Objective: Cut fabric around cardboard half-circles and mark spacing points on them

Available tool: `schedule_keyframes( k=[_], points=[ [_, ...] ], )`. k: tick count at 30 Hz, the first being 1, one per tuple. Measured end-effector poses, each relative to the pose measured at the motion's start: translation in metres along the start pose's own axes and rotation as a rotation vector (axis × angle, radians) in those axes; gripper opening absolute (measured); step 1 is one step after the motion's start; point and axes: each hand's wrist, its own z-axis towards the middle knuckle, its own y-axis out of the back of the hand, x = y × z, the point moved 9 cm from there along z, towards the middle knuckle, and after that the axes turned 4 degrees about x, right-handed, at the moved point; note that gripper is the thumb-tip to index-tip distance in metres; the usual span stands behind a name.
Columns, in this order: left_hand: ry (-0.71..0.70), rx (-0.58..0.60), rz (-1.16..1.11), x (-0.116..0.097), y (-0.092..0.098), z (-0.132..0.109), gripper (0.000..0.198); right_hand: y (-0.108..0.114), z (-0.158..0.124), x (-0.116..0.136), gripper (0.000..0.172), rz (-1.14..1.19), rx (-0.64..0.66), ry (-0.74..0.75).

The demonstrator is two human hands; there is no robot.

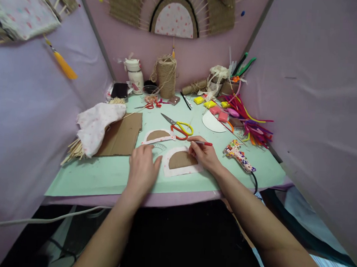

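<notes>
My right hand (206, 154) is closed around a red pen (207, 143) and rests at the right edge of a half-round piece of brown cardboard (179, 161). That cardboard lies on a white fabric piece (171, 172) with pale pink spots. My left hand (142, 165) is low over the table with its thumb spread from the fingers. Its fingertips are beside a clear protractor (159, 148), partly hidden; whether they touch it I cannot tell. Just behind lies a second cardboard half-round (160, 135) with spotted fabric around its edge. Scissors (179, 124) with yellow and red handles lie beyond.
Left are a cardboard sheet (122, 136), spotted cloth (98, 124) and thin sticks (73, 153). A patterned glue gun (240, 155) with a black cord lies right, near pipe cleaners (259, 132). A twine spool (166, 78) and white bottle (135, 76) stand behind.
</notes>
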Motion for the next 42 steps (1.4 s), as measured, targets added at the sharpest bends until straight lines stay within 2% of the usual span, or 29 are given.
schedule_keyframes(
  k=[2,4,7,10,13,16,19,21,24,29,33,36,42],
  points=[
    [0.070,0.074,0.068,0.021,-0.004,0.013,0.037,0.001,-0.001,-0.001,0.034,-0.021,-0.011,-0.003],
    [0.087,0.122,0.084,0.030,-0.010,0.020,0.037,0.002,-0.001,-0.001,0.035,-0.040,-0.020,-0.002],
    [0.077,0.122,0.055,0.032,-0.013,0.023,0.041,0.004,-0.001,0.001,0.035,-0.053,-0.033,0.010],
    [0.053,0.050,-0.010,0.026,-0.004,0.018,0.049,0.008,-0.002,0.005,0.033,-0.066,-0.064,0.011],
    [-0.048,-0.044,-0.083,0.002,0.005,0.003,0.049,0.020,-0.011,0.017,0.028,-0.075,-0.176,0.039],
    [-0.250,-0.009,-0.117,-0.044,-0.005,-0.018,0.046,0.029,-0.031,0.033,0.022,-0.128,-0.247,0.090],
    [-0.355,0.056,-0.129,-0.077,-0.025,-0.031,0.041,0.021,-0.053,0.045,0.019,-0.294,-0.133,0.133],
    [-0.359,0.075,-0.144,-0.084,-0.036,-0.031,0.036,0.010,-0.065,0.048,0.022,-0.409,-0.018,0.193],
    [-0.348,0.065,-0.183,-0.081,-0.044,-0.029,0.033,-0.002,-0.075,0.046,0.034,-0.520,0.085,0.274],
    [-0.333,0.002,-0.281,-0.069,-0.043,-0.031,0.030,-0.004,-0.075,0.037,0.034,-0.578,0.084,0.270],
    [-0.311,0.012,-0.350,-0.061,-0.039,-0.036,0.037,-0.004,-0.073,0.036,0.035,-0.593,0.100,0.251],
    [-0.291,0.027,-0.333,-0.054,-0.034,-0.043,0.040,-0.003,-0.073,0.037,0.037,-0.623,0.094,0.251],
    [-0.374,0.027,-0.202,-0.051,-0.030,-0.059,0.026,-0.008,-0.074,0.039,0.034,-0.694,0.151,0.250]
  ],
)
